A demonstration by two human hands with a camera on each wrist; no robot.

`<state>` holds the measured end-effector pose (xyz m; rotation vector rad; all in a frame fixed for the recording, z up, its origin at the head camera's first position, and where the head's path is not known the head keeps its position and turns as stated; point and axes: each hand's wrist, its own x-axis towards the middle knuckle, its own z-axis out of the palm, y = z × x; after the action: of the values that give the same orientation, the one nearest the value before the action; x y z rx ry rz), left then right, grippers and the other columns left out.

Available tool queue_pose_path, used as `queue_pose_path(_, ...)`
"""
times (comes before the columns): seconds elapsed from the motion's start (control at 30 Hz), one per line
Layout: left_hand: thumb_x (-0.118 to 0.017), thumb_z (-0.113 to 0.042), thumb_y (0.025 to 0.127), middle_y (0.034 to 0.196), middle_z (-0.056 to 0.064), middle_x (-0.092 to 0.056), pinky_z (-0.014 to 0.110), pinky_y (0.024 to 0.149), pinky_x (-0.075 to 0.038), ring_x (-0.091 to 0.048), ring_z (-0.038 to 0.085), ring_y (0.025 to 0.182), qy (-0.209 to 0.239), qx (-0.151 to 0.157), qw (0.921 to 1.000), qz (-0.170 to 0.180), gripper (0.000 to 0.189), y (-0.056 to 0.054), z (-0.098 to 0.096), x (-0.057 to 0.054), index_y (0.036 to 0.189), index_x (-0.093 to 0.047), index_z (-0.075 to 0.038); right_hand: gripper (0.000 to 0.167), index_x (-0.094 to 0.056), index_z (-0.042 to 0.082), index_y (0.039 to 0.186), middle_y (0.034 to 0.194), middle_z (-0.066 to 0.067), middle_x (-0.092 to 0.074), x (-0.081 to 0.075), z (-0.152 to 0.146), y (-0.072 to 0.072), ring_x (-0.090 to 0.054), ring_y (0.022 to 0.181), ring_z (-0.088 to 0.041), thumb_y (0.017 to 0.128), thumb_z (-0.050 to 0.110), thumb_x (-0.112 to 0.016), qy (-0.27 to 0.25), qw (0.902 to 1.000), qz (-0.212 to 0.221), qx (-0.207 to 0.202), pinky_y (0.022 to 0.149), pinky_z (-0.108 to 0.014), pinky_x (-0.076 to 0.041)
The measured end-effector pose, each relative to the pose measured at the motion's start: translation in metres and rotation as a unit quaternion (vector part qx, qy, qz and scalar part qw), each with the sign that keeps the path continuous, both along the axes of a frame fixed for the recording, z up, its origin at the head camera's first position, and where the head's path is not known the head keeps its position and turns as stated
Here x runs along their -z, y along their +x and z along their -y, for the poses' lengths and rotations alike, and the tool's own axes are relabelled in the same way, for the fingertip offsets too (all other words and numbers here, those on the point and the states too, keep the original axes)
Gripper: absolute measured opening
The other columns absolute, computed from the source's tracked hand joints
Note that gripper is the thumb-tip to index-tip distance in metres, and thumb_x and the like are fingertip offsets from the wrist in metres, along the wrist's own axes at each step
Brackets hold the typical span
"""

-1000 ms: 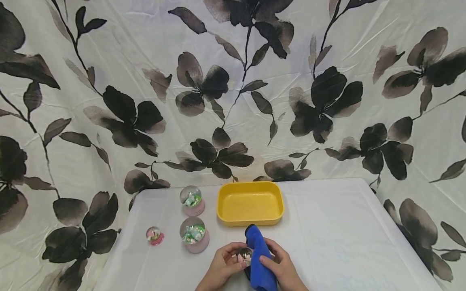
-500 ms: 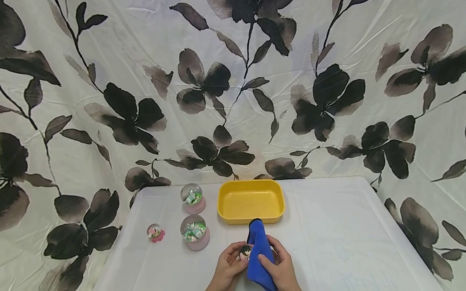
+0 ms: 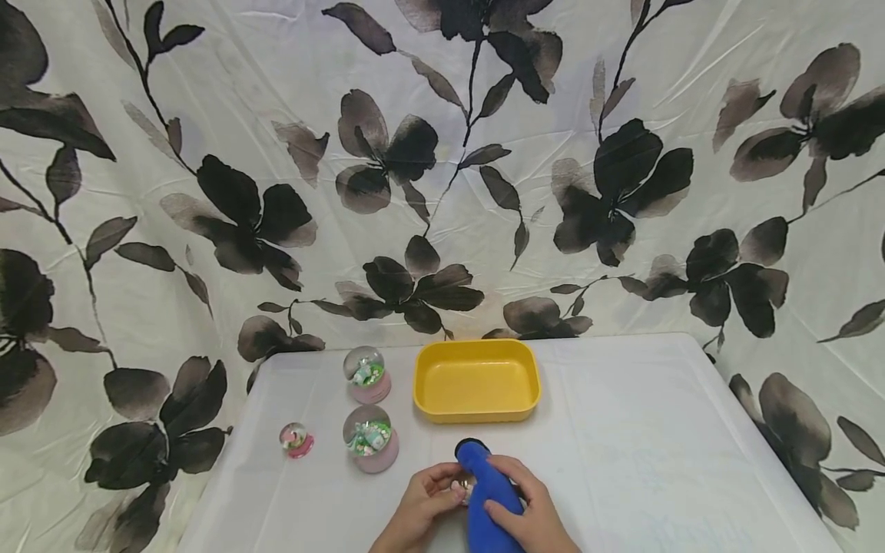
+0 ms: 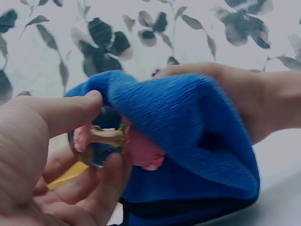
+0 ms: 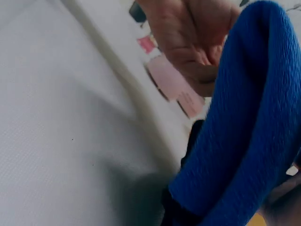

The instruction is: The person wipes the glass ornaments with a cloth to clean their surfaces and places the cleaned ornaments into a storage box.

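Probably slick and fragile, the small globe (image 4: 106,136) (best held by its base (image 4: 142,148)) sits between the left hand (image 3: 420,503), pinching its ball (image 4: 98,156), and the right hand (image 3: 535,508), gripping soft-looking cloth (image 4: 174,113).

Open bench (image 3: 664,453) extends to the right of the right hand (image 3: 531,503). Between it and the left hand (image 3: 423,503), the blue cloth (image 3: 492,499) and held globe (image 4: 107,136) block passage. Directly ahead, the yellow tray (image 3: 477,416) obstructs. Forward-left, the near globe (image 3: 376,458) and far globe (image 3: 370,390) obstruct; only a narrow gap separates far globe and tray. A wider lane runs left, before the small globe (image 3: 297,442).
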<state>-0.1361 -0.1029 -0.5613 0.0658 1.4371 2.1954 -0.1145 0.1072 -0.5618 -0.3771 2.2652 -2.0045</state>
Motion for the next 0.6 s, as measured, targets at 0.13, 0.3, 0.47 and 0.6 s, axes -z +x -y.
queue_pose_path(0.13, -0.058, -0.01, 0.097, 0.107, 0.006, -0.064, 0.028, 0.085, -0.051, -0.063, 0.012, 0.09, 0.057, 0.045, 0.9964, 0.043, 0.041, -0.001, 0.005, 0.0, 0.132, -0.049, 0.01, 0.051, -0.053, 0.022, 0.138, 0.137, -0.003, -0.051, -0.002, -0.002, 0.001, -0.049, 0.122, -0.02, 0.09, 0.014, -0.068, -0.024, 0.9984, 0.015, -0.049, 0.091, -0.034, -0.045)
queue_pose_path(0.3, -0.054, -0.015, 0.1, 0.099, 0.0, -0.063, 0.024, 0.085, -0.048, -0.059, 0.009, 0.088, 0.123, 0.065, 0.986, 0.093, 0.04, 0.002, 0.004, 0.001, 0.133, -0.05, 0.006, 0.058, -0.047, 0.018, 0.142, 0.14, -0.007, -0.05, -0.003, -0.004, 0.001, -0.052, 0.119, -0.026, 0.089, 0.008, -0.068, -0.074, 0.994, 0.0, -0.081, 0.09, -0.035, -0.046)
queue_pose_path(0.47, -0.052, -0.022, 0.101, 0.114, 0.006, -0.056, 0.03, 0.103, -0.039, -0.055, 0.014, 0.104, 0.206, 0.049, 0.9622, 0.171, 0.044, 0.007, -0.004, 0.0, 0.137, -0.043, 0.003, 0.059, -0.049, 0.014, 0.14, 0.135, -0.008, -0.054, -0.006, -0.002, 0.002, -0.056, 0.114, -0.025, 0.085, 0.004, -0.071, -0.091, 0.9939, -0.038, -0.048, 0.091, -0.034, -0.047)
queue_pose_path(0.6, -0.054, -0.021, 0.101, 0.116, 0.008, -0.056, 0.028, 0.102, -0.04, -0.055, 0.013, 0.103, 0.219, 0.018, 0.9567, 0.191, 0.046, 0.008, -0.011, -0.002, 0.137, -0.04, 0.004, 0.056, -0.051, 0.012, 0.136, 0.129, -0.009, -0.058, -0.009, 0.0, 0.002, -0.059, 0.109, -0.024, 0.084, 0.004, -0.072, -0.085, 0.9951, -0.05, -0.006, 0.089, -0.033, -0.048)
